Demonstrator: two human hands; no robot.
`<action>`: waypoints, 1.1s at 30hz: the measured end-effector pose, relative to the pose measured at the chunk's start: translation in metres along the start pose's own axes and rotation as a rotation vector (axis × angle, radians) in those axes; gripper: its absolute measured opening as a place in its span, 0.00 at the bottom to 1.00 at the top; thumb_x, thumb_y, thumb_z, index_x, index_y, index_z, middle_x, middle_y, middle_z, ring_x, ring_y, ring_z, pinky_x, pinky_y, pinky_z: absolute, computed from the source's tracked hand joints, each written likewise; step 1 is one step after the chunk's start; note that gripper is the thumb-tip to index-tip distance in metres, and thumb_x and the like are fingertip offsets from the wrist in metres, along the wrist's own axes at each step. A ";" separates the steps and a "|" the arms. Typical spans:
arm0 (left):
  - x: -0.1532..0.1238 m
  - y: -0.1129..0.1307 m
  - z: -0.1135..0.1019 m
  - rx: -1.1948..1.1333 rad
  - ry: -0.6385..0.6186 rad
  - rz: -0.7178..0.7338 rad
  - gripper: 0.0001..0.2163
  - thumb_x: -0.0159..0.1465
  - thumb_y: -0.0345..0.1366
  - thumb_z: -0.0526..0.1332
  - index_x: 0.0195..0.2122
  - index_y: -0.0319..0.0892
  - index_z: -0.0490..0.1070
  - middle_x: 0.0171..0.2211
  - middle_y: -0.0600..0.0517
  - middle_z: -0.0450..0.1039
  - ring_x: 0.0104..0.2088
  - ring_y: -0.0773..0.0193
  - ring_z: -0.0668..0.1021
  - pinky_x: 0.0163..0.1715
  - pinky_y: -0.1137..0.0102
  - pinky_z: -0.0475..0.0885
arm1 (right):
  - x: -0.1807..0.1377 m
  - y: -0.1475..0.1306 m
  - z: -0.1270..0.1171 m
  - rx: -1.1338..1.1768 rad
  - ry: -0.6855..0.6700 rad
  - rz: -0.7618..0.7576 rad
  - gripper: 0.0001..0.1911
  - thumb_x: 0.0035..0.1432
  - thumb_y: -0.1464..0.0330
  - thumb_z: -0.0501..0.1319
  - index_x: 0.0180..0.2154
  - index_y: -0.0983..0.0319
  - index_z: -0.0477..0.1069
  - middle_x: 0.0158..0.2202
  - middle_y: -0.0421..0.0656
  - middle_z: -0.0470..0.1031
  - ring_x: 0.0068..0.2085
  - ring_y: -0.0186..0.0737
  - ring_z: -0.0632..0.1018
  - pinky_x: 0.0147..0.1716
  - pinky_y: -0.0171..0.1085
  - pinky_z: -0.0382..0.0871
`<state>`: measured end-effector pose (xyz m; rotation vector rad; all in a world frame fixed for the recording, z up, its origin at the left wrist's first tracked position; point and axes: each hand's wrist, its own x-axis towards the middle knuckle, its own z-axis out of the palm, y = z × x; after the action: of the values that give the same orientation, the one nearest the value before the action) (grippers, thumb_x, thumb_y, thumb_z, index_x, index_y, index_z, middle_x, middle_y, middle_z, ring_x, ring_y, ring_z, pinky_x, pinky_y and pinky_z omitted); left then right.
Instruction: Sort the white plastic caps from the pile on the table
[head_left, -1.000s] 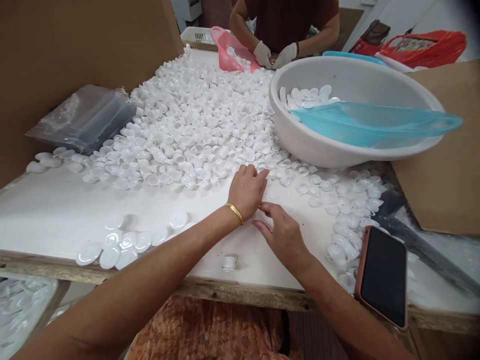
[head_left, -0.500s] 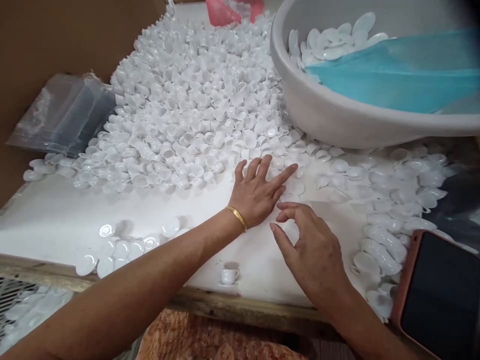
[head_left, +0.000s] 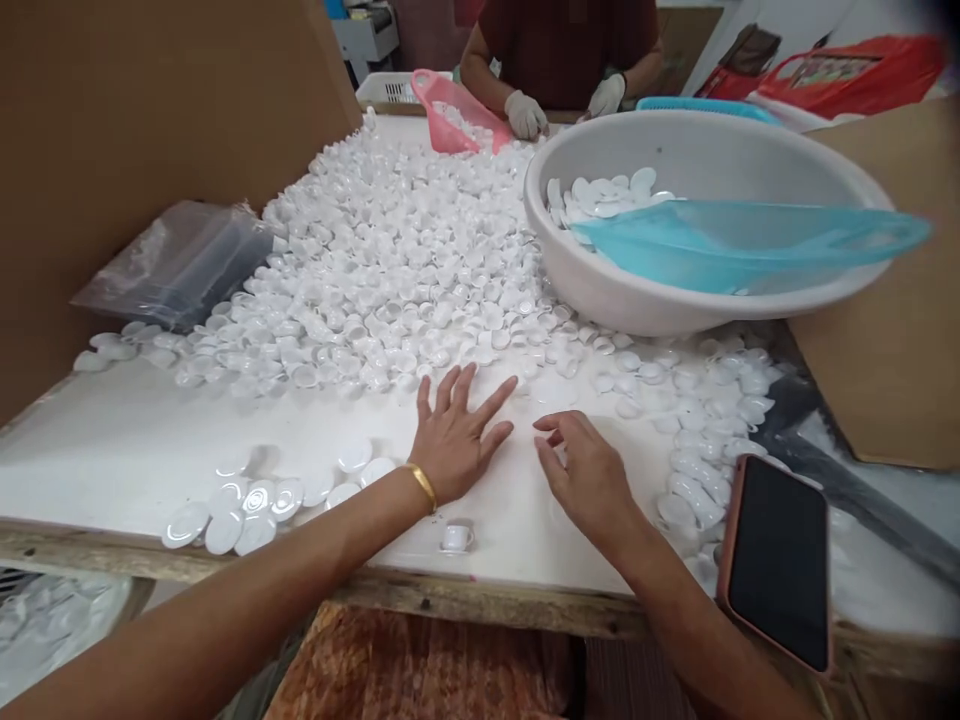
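Observation:
My left hand [head_left: 457, 437], with a gold bangle at the wrist, lies flat on the white table [head_left: 112, 450] with fingers spread, just short of a big heap of tiny white plastic cups [head_left: 397, 270]. Beside it my right hand [head_left: 589, 475] hovers low with fingers curled and thumb and forefinger apart; nothing shows between them. One small cup on a saucer [head_left: 456, 538] stands near the front edge, below my left wrist. A row of white saucers [head_left: 255, 500] lies at the front left.
A large white basin [head_left: 675, 290] holding saucers and a turquoise scoop [head_left: 750, 245] sits at the right. A phone [head_left: 780, 560] lies at the front right. Plastic bags [head_left: 176, 260] and cardboard walls stand left. A gloved person [head_left: 525, 112] works by a pink scoop [head_left: 457, 112].
My left hand has drawn back from the heap's edge towards me and spread flat. My right hand stayed beside it, fingers loosening. The camera tilted down, then back up.

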<state>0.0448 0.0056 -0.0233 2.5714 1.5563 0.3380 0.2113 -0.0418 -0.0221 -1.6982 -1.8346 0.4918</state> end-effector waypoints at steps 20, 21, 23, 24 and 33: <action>0.050 -0.031 -0.026 -0.090 -0.248 -0.139 0.14 0.63 0.37 0.47 0.29 0.42 0.71 0.29 0.50 0.73 0.31 0.62 0.72 0.30 0.69 0.63 | 0.066 -0.009 0.021 -0.429 -0.058 -0.138 0.08 0.54 0.75 0.58 0.38 0.61 0.70 0.37 0.48 0.73 0.35 0.42 0.75 0.30 0.37 0.66; 0.048 -0.029 -0.029 -0.127 -0.331 -0.168 0.15 0.63 0.36 0.46 0.27 0.42 0.70 0.27 0.51 0.73 0.29 0.63 0.73 0.27 0.70 0.62 | 0.065 -0.009 0.022 -0.372 -0.058 -0.112 0.08 0.55 0.75 0.57 0.38 0.61 0.70 0.35 0.48 0.73 0.34 0.41 0.75 0.30 0.37 0.65; 0.046 -0.029 -0.033 -0.148 -0.453 -0.196 0.15 0.61 0.34 0.46 0.23 0.43 0.68 0.25 0.52 0.73 0.25 0.65 0.72 0.24 0.71 0.61 | 0.060 -0.010 0.021 -0.196 -0.080 -0.023 0.08 0.56 0.73 0.56 0.40 0.61 0.69 0.33 0.44 0.74 0.32 0.39 0.74 0.30 0.36 0.65; 0.046 -0.029 -0.034 -0.139 -0.477 -0.200 0.15 0.61 0.34 0.46 0.22 0.43 0.68 0.24 0.52 0.73 0.25 0.65 0.72 0.23 0.71 0.60 | 0.057 -0.010 0.019 -0.100 -0.115 0.022 0.08 0.57 0.71 0.56 0.40 0.60 0.69 0.32 0.42 0.74 0.31 0.37 0.74 0.29 0.35 0.66; 0.042 -0.033 -0.030 0.008 -0.381 -0.257 0.13 0.62 0.38 0.46 0.32 0.45 0.69 0.30 0.49 0.75 0.31 0.57 0.75 0.22 0.70 0.59 | 0.040 -0.003 -0.003 0.075 -0.236 0.042 0.10 0.58 0.68 0.55 0.42 0.57 0.70 0.43 0.41 0.70 0.26 0.28 0.73 0.30 0.33 0.66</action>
<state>0.0276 0.0571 0.0045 2.2289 1.7028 -0.1738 0.2103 -0.0032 -0.0108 -1.6903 -1.9192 0.7980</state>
